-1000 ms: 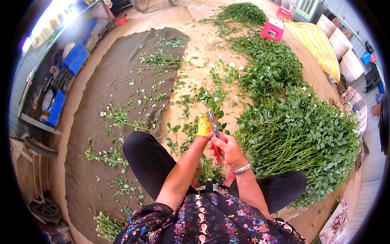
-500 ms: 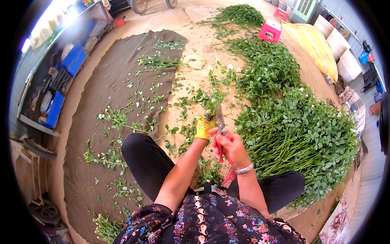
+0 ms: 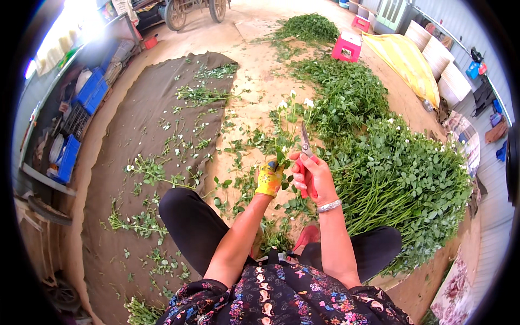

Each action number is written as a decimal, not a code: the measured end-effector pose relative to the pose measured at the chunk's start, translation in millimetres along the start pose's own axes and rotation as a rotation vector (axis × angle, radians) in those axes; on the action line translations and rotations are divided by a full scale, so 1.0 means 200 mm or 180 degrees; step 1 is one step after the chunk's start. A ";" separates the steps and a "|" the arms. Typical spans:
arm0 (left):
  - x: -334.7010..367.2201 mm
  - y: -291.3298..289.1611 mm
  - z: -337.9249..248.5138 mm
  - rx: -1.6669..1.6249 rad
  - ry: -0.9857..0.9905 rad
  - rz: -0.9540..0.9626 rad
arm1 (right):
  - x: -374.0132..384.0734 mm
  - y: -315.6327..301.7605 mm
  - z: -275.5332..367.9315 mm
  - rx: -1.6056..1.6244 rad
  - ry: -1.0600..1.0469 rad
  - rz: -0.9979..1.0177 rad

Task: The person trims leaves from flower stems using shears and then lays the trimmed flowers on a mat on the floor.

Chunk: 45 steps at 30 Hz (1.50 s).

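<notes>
Off R edge of dark cloth (image 3: 142, 103), gloved L hand (image 3: 270, 177) has fingers clamped on white-flowered stems (image 3: 283, 140), prob. light, stiffish w/ fragile blooms (image 3: 309, 103), best gripped low; R hand (image 3: 316, 176) wraps fingers round red-handled shears (image 3: 306, 147).

Red-handled shears (image 3: 305, 145) lie in the right hand (image 3: 314, 180), grey blades pointing forward, away from the body; leafy stems (image 3: 280, 140) with white blooms extend forward from the yellow-gloved left hand (image 3: 269, 179), near the blades.
</notes>
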State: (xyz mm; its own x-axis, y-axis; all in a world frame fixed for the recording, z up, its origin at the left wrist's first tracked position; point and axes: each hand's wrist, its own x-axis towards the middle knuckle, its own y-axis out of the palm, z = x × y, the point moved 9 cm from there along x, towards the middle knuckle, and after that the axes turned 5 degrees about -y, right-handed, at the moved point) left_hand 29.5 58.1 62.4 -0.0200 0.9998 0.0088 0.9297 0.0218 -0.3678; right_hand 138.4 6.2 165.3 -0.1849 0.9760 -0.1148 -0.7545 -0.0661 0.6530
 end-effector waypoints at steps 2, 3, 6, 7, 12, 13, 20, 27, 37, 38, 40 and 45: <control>0.03 0.05 0.09 -0.0681 -0.0046 0.0069 | -0.02 0.03 0.00 0.0017 0.0057 0.0049; 0.08 0.10 0.30 -0.1531 -0.0210 0.0153 | -0.02 0.09 -0.01 0.0087 0.0147 0.0233; 0.12 0.19 0.44 -0.2596 -0.0187 0.0382 | 0.01 0.15 0.01 0.0099 0.0095 0.0163; 0.13 0.18 0.43 -0.2313 -0.0022 0.0333 | 0.02 0.17 0.03 0.0060 0.0097 0.0093; 0.05 0.15 0.14 0.0148 0.0834 -0.0031 | 0.05 0.02 0.05 0.0255 0.0024 0.0034; 0.06 0.14 0.17 -0.0178 0.0673 0.0082 | 0.03 0.05 0.05 0.0238 0.0055 0.0055; 0.17 0.24 0.56 -0.2120 -0.0065 0.0387 | 0.00 0.19 0.01 0.0238 0.0121 0.0077; 0.03 0.00 0.13 -0.0379 0.0401 -0.0362 | 0.02 0.11 0.01 0.0371 0.0090 0.0058; 0.56 -0.97 -0.08 -0.3565 -0.0981 -0.1221 | -0.09 -0.01 0.21 0.0390 -0.0729 0.0269; 0.75 -1.28 0.12 -0.3616 -0.0825 -0.1213 | -0.08 0.02 0.20 0.0422 -0.0677 0.0359; 0.87 -1.72 0.26 -0.3846 -0.0603 -0.1317 | -0.04 -0.01 0.19 0.0455 -0.0695 0.0420; 0.48 -2.64 0.56 -0.2291 0.0124 -0.2267 | -0.01 -0.03 0.08 0.0326 -0.0504 0.0362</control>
State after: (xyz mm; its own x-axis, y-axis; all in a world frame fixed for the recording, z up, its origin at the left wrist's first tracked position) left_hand -503.7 142.4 153.0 -0.6561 0.7534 0.0426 0.7073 0.5943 0.3827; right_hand 152.5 7.0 173.6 -0.1579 0.9844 0.0776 -0.6649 -0.1641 0.7287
